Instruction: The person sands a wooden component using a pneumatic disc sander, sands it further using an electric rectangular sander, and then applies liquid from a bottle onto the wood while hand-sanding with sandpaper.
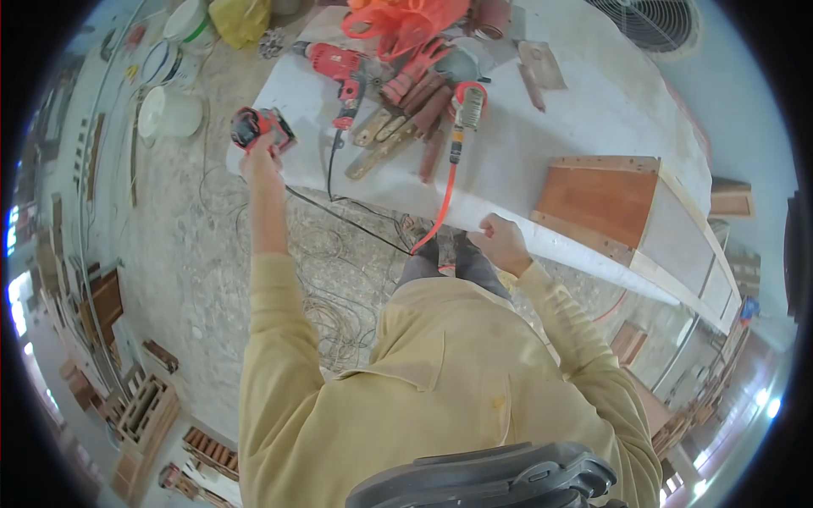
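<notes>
Out at the left corner of the white-topped table [508,182], my left hand [263,154] is closed around a red-and-black palm sander [275,127]. My right hand [501,243] is curled into a fist by the table's near edge, in front of my body. Its palm side is hidden, so I cannot tell if anything is inside. Between the hands, a red corded drill [337,63] lies on the table beside several wooden-handled tools [394,131]. A brush-like tool [467,106] with an orange hose [446,207] rests nearer the middle, and the hose drops over the edge.
A wood-framed panel box [601,203] stands at the table's right. Orange plastic bags [406,25] and a flat scraper-like piece [542,66] lie farther back. White buckets [172,113] are on the floor at left, with coiled cable [330,330] below the table. A fan [648,21] is behind.
</notes>
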### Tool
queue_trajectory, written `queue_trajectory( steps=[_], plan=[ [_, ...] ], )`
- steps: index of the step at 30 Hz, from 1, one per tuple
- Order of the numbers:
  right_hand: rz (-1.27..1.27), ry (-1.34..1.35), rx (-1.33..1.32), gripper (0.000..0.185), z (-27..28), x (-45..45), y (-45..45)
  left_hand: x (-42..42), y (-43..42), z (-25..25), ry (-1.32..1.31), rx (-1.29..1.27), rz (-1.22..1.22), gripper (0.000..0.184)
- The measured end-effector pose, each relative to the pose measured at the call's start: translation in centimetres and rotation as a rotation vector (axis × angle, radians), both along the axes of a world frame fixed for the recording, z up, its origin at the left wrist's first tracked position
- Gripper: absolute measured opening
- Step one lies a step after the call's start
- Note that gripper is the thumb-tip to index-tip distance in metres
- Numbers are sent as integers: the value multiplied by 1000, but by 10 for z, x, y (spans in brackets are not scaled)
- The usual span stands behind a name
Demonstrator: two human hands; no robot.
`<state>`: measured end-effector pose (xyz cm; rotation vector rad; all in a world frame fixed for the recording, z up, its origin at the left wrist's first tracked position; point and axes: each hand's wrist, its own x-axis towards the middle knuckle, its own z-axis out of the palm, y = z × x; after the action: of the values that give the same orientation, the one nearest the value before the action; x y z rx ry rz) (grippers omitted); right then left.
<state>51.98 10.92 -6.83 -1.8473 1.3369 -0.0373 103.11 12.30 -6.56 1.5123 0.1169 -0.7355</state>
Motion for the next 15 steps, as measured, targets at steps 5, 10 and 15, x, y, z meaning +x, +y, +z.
queue_trajectory(
  steps=[5,10,15],
  plan=[
    [-159,81,99,42,-22,-46,22,52,-43,-50,-63,-18,-112,20],
    [-147,62,158,42,-27,-31,29,46,-57,-65,17,-27,-101,17],
    [-63,91,221,43,-17,-8,12,33,-53,-66,30,-31,-16,14]
  ],
)
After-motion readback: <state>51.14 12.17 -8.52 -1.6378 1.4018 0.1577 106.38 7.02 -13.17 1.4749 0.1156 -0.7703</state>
